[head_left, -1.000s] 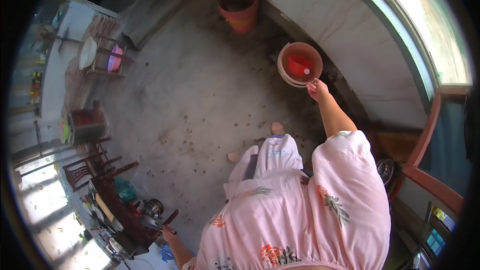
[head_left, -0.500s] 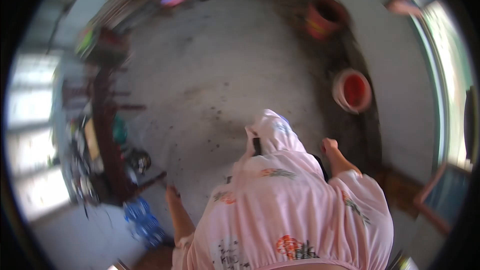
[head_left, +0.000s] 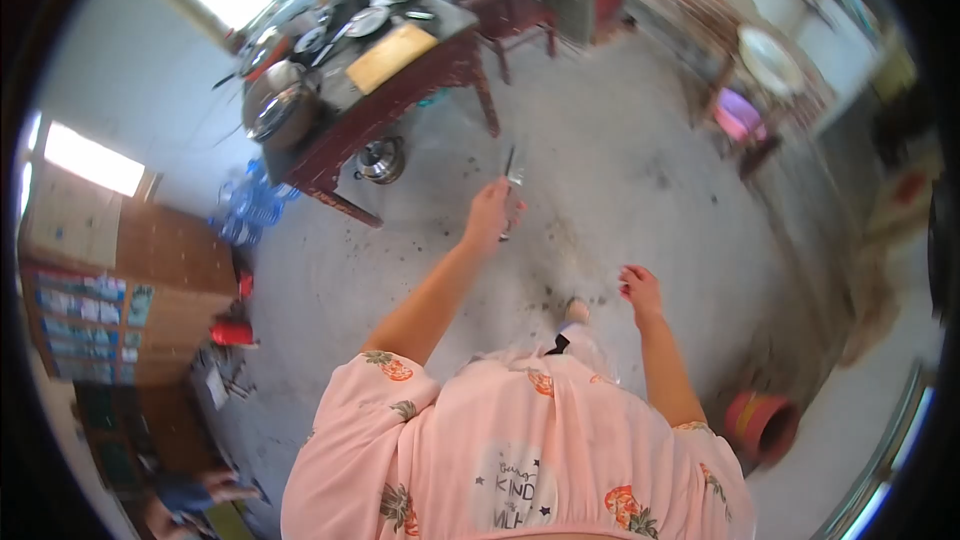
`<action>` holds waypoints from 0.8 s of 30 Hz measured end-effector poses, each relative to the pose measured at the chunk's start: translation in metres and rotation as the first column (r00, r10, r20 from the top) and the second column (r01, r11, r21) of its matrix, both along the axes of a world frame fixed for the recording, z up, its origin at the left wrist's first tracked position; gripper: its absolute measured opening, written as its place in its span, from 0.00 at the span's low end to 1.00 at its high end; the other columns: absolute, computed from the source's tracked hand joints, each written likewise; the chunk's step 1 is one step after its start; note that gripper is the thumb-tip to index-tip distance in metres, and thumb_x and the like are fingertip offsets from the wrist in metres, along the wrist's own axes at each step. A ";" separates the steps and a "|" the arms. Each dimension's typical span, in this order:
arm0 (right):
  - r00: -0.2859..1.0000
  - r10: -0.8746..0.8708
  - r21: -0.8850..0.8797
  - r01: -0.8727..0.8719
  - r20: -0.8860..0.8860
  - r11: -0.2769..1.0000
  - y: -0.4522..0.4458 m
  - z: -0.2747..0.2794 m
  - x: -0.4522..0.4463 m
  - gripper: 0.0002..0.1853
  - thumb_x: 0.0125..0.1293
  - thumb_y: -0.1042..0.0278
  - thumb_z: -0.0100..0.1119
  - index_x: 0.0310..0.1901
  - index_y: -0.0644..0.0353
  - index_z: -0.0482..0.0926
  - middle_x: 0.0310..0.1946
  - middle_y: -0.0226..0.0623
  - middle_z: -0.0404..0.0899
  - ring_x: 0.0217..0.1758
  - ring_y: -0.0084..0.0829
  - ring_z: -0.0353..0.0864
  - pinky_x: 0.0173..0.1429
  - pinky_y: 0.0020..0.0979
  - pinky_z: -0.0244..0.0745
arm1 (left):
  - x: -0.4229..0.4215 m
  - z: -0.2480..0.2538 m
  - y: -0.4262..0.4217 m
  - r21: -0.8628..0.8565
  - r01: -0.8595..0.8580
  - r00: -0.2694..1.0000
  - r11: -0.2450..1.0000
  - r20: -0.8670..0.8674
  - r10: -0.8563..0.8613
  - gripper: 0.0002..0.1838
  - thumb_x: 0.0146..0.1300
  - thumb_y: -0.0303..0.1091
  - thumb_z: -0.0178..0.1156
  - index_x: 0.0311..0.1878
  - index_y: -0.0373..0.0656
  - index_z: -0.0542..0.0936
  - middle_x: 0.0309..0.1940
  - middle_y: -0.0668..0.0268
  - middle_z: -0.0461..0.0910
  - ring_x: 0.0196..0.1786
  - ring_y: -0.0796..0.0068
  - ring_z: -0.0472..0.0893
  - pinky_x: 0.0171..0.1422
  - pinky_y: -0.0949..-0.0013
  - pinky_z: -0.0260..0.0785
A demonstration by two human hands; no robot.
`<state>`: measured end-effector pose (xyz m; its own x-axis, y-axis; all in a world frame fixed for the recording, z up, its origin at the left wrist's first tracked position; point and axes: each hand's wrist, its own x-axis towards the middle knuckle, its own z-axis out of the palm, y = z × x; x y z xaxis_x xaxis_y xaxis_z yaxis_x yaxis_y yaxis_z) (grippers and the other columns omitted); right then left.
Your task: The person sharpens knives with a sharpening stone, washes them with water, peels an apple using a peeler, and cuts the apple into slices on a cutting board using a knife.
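My left hand [head_left: 490, 212] is closed around a slim object [head_left: 511, 162] with a thin dark end and a pale, shiny part; motion blur hides its kind. It is held over the floor, to the right of the dark red table [head_left: 400, 140]. On the other side, my right hand [head_left: 643, 292] is low in front of my body, its fingers loosely bent and apart. I see nothing held in it. Red shows at the fingertips of both hands.
Pans, dishes and a cutting board [head_left: 392, 57] crowd the table; a metal pot [head_left: 380, 160] stands beneath. Beyond are a red chair [head_left: 510, 15] and a pink basin [head_left: 738, 117]. Blue water bottles [head_left: 250, 205] and a wooden cabinet [head_left: 150, 290] are left, a red pot [head_left: 760, 425] lower right.
My view has swung left, bringing the table and cabinet further into sight. My left hand has come up and forward, now showing the slim object. My right hand remains low on the right.
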<state>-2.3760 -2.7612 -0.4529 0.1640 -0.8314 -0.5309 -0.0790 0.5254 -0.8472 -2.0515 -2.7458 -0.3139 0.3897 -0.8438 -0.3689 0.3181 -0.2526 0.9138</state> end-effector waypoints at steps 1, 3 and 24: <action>0.989 0.134 -0.058 -0.131 0.055 0.990 -0.035 0.030 0.040 0.13 0.63 0.59 0.60 0.43 0.58 0.80 0.32 0.27 0.78 0.29 0.18 0.74 0.36 0.21 0.72 | 0.006 0.007 -0.016 -0.012 -0.012 1.000 1.000 0.011 0.012 0.19 0.69 0.48 0.50 0.45 0.39 0.72 0.28 0.64 0.77 0.26 0.77 0.76 0.28 0.73 0.68; 0.925 0.367 -0.148 -0.351 0.098 0.925 -0.082 0.102 0.122 0.14 0.65 0.58 0.57 0.45 0.58 0.79 0.35 0.27 0.79 0.34 0.19 0.75 0.40 0.22 0.71 | 0.017 0.015 -0.040 -0.019 -0.024 0.999 1.000 0.031 0.025 0.19 0.70 0.48 0.49 0.46 0.39 0.71 0.29 0.63 0.77 0.26 0.76 0.76 0.28 0.72 0.68; 0.935 0.318 -0.550 -0.351 -0.158 0.758 -0.369 0.131 0.602 0.11 0.71 0.62 0.46 0.45 0.60 0.74 0.27 0.28 0.74 0.30 0.19 0.71 0.37 0.23 0.68 | 0.418 0.003 -0.184 -0.102 -0.480 0.872 0.871 0.051 0.486 0.12 0.70 0.42 0.50 0.39 0.43 0.75 0.23 0.71 0.75 0.22 0.84 0.73 0.26 0.78 0.67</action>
<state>-1.7735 -3.1302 -0.3214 0.4745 -0.8803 -0.0038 -0.2112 -0.1096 -0.9713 -1.6333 -2.9301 -0.3106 0.7795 -0.5697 -0.2605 0.3129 -0.0062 0.9498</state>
